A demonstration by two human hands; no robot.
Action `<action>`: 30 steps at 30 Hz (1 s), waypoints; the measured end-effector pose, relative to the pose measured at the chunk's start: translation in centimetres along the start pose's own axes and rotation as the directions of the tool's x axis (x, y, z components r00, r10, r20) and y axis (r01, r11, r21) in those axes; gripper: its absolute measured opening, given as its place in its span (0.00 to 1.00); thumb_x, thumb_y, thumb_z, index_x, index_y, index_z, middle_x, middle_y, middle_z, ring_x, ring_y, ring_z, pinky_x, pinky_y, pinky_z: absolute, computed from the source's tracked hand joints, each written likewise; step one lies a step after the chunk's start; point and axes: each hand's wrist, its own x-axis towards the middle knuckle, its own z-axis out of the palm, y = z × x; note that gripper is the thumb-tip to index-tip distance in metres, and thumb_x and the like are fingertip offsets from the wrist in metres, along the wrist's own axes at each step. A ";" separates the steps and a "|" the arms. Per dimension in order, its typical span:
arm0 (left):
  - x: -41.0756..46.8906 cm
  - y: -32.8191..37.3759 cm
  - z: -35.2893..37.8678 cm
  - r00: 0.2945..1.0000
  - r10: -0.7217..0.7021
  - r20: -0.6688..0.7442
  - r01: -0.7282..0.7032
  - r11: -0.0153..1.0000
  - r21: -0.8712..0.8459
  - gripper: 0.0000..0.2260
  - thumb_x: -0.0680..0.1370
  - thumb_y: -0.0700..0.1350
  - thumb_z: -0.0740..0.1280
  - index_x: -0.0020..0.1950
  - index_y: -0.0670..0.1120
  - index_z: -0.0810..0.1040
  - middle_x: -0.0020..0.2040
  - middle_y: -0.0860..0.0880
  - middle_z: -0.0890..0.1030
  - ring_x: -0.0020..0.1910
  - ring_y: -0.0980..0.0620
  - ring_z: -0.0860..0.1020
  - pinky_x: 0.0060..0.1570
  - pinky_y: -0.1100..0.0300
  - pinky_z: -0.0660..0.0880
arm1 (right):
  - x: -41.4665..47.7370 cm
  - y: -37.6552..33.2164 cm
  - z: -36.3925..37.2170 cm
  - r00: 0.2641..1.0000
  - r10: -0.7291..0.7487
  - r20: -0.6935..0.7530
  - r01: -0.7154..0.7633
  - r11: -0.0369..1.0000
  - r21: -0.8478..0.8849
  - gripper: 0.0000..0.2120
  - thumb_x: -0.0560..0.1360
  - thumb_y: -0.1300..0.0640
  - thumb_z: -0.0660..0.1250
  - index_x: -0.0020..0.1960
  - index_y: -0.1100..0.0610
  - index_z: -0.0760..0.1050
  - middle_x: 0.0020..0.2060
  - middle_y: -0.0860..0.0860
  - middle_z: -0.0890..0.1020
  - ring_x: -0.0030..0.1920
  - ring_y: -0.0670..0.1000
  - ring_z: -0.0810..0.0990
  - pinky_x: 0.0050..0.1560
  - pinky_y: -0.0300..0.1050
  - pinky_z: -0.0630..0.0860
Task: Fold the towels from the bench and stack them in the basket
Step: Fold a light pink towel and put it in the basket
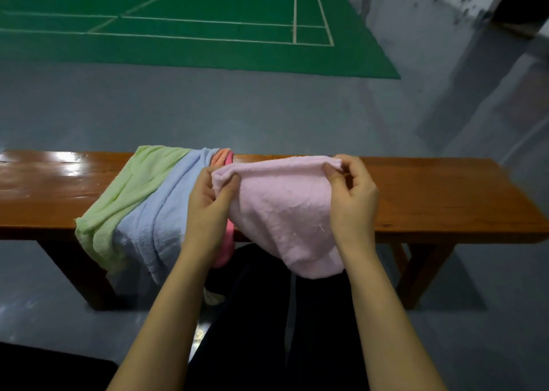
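- Two bare forearms reach up from the near edge, over dark trousers [261, 316], toward one long wooden bench [430, 191] that runs from left to right across the view.
- Five towels show in all: four draped on the bench left of centre and one held up.
- Leftmost lies a light green towel [118, 194], hanging over the near edge of the bench.
- Next to it, touching, a pale blue towel [160, 212] also spills over the near edge.
- An orange towel [219, 156] peeks out at the far side, and a bright pink towel [227, 242] hangs behind the left wrist; both are mostly hidden.
- A pale pink towel [282, 209], soft and slightly fuzzy, hangs in front of the bench with its top edge stretched level and its lower end drooping toward the lap.
- Left hand [208, 203] pinches the towel's top left corner between thumb and fingers.
- Right hand [352, 194] pinches the top right corner, thumb in front, fingers curled.
- Beyond the bench lie grey floor and a green court [178, 19] with white lines.
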 end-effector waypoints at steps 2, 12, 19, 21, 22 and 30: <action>0.6 1.7 0.9 0.996 0.089 0.007 -0.089 0.994 0.066 0.04 0.79 0.41 0.65 0.51 0.46 0.80 0.48 0.57 0.82 0.48 0.62 0.77 0.50 0.68 0.73 | 1.0 -0.7 -0.6 0.994 -0.081 -0.070 0.079 0.996 -0.032 0.02 0.77 0.61 0.64 0.47 0.56 0.75 0.46 0.45 0.73 0.44 0.39 0.72 0.48 0.28 0.67; -0.2 9.5 2.3 0.938 0.344 -0.048 -0.328 0.924 0.198 0.10 0.79 0.44 0.65 0.38 0.54 0.74 0.30 0.64 0.74 0.32 0.67 0.69 0.34 0.74 0.66 | 1.5 -6.9 -2.4 0.988 -0.060 -0.140 0.085 0.980 0.181 0.12 0.82 0.59 0.56 0.42 0.48 0.65 0.34 0.44 0.69 0.30 0.36 0.68 0.32 0.28 0.66; 1.8 8.7 1.1 0.986 0.159 0.041 -0.162 0.982 0.097 0.05 0.78 0.41 0.66 0.43 0.45 0.79 0.37 0.54 0.78 0.36 0.59 0.72 0.35 0.69 0.70 | 3.0 -5.0 -2.2 0.997 0.065 0.037 -0.071 0.981 0.179 0.08 0.81 0.55 0.59 0.44 0.51 0.71 0.35 0.45 0.74 0.33 0.39 0.69 0.34 0.31 0.67; 3.3 8.4 0.9 0.989 0.110 0.096 -0.121 0.986 0.114 0.06 0.78 0.41 0.66 0.43 0.48 0.81 0.36 0.54 0.79 0.36 0.59 0.74 0.37 0.66 0.72 | 4.5 -4.1 -1.6 0.990 0.117 0.074 -0.129 0.976 0.176 0.07 0.81 0.56 0.60 0.45 0.53 0.73 0.38 0.47 0.77 0.37 0.43 0.73 0.36 0.35 0.70; 4.2 8.7 1.1 0.986 0.125 0.114 -0.141 0.980 0.144 0.07 0.79 0.42 0.65 0.43 0.50 0.81 0.36 0.54 0.79 0.36 0.59 0.74 0.38 0.64 0.72 | 5.5 -4.0 -1.4 0.989 0.128 0.078 -0.140 0.975 0.173 0.06 0.81 0.56 0.60 0.46 0.54 0.73 0.39 0.48 0.77 0.39 0.45 0.74 0.37 0.36 0.71; 7.2 13.0 2.7 0.909 0.397 0.130 -0.417 0.868 0.270 0.07 0.81 0.44 0.61 0.48 0.48 0.79 0.40 0.55 0.78 0.38 0.64 0.72 0.39 0.68 0.68 | 10.1 -6.8 -1.6 1.000 0.000 -0.030 0.007 0.976 0.217 0.07 0.82 0.54 0.58 0.47 0.54 0.72 0.39 0.47 0.75 0.40 0.43 0.72 0.42 0.38 0.70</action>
